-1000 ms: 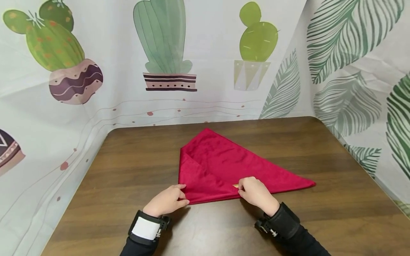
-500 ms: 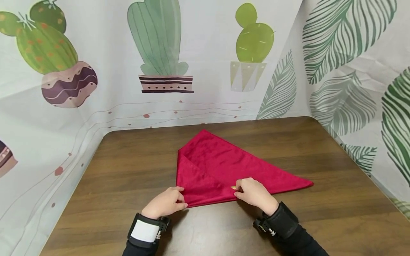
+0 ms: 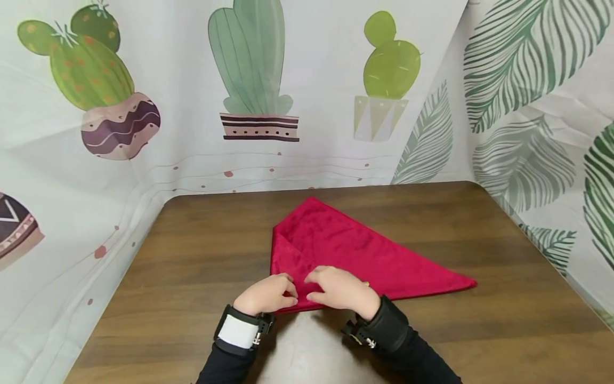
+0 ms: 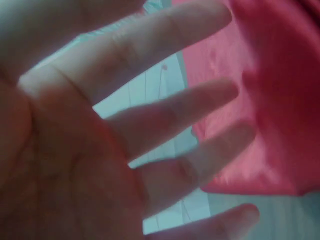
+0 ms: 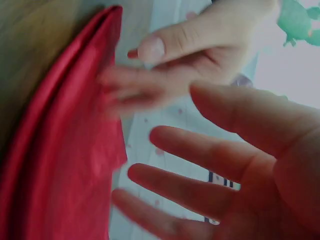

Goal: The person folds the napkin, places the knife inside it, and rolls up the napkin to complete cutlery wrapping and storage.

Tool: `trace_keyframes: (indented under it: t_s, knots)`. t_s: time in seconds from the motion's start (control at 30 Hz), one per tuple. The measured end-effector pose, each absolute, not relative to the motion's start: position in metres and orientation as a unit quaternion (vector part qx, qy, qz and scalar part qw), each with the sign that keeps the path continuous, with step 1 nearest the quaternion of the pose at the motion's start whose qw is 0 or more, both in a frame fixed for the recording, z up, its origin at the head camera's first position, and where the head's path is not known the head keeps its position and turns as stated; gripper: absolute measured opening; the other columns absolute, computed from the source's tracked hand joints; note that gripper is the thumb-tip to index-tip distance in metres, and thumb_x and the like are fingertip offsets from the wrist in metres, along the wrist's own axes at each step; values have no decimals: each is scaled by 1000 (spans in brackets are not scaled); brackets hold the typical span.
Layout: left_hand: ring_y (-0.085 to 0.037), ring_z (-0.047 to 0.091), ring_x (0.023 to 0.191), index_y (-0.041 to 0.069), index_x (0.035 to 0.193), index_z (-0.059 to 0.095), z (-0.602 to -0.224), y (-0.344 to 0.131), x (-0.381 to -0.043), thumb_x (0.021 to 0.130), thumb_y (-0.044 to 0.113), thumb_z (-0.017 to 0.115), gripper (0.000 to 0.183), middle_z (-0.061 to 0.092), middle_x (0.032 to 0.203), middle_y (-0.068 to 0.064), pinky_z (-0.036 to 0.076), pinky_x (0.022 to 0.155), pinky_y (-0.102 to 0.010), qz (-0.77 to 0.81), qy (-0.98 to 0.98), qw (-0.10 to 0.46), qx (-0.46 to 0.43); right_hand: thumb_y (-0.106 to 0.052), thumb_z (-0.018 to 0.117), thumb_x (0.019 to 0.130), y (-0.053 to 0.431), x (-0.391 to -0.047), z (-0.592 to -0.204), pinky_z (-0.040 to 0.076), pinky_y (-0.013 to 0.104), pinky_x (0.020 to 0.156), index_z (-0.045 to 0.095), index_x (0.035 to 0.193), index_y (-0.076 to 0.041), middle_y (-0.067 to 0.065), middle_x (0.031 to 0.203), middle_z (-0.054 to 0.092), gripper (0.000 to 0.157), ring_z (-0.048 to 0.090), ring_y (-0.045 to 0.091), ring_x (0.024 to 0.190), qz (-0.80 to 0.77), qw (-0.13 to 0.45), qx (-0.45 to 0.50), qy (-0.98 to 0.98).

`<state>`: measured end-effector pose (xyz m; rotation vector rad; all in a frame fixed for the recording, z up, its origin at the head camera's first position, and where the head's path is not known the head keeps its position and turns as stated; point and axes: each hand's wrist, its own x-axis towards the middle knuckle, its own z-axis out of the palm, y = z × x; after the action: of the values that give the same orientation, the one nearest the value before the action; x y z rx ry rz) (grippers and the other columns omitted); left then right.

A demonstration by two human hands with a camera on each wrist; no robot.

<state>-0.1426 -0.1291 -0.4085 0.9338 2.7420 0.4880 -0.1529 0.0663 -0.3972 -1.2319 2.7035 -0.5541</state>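
A folded red cloth (image 3: 374,250) with a velvety sheen lies on the wooden table, its long point toward the right. Over its front left corner is my left hand (image 3: 267,293), fingers spread and fairly straight in the left wrist view, fingertips right at the fabric (image 4: 280,125). Close beside it, my right hand (image 3: 341,289) hovers over the front edge, with its fingers (image 5: 185,187) loosely spread and nothing between them. A small yellow patch (image 3: 366,283) on the cloth peeks out behind the right hand. In the right wrist view, layered folds (image 5: 55,125) show along the cloth's edge.
The brown wooden table (image 3: 201,240) reaches back to a white curtain (image 3: 326,122) printed with cacti and leaves. Black straps (image 3: 384,322) circle both wrists.
My right hand has left the yellow patch and moved left toward my left hand, its fingers loosening. My left hand has shifted slightly right over the corner. The cloth keeps its shape.
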Motion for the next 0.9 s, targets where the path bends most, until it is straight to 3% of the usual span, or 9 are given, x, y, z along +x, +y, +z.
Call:
trace_keyframes:
  t_s: [0.2,0.37,0.47,0.6,0.9]
  knots:
    - [-31,47,109,10,71,68,-412,-123,-140,75,11,62,7,61,67,6,42,81,-35,178,929,116,304,-23,64,79,53,-147,-408,43,23,76,64,105,-10,0,98,62,29,57,13,90,-163,142,-422,880]
    - [-32,46,108,9,75,64,-414,-123,-141,74,13,63,4,58,68,5,43,80,-34,173,931,122,297,-26,64,78,47,-142,-414,44,26,76,65,102,-14,3,102,62,27,57,18,91,-124,145,-419,888]
    - [-37,43,111,5,88,62,-417,-124,-143,72,17,66,20,61,88,-7,38,87,-42,159,942,128,265,-28,64,78,43,-139,-415,43,30,80,65,101,-13,8,105,61,28,56,23,95,-106,141,-413,894]
    - [-42,35,117,1,105,58,-422,-127,-149,68,20,70,43,48,117,-23,33,91,-50,140,956,144,212,-29,64,78,43,-138,-416,42,31,84,64,107,-11,13,112,57,34,53,25,103,-98,148,-404,897]
    - [-40,22,125,-1,126,44,-419,-133,-182,65,28,76,74,28,135,-26,32,93,-49,97,965,201,140,-29,66,76,55,-145,-415,41,25,85,62,111,-8,12,117,55,41,52,19,106,-88,160,-420,889]
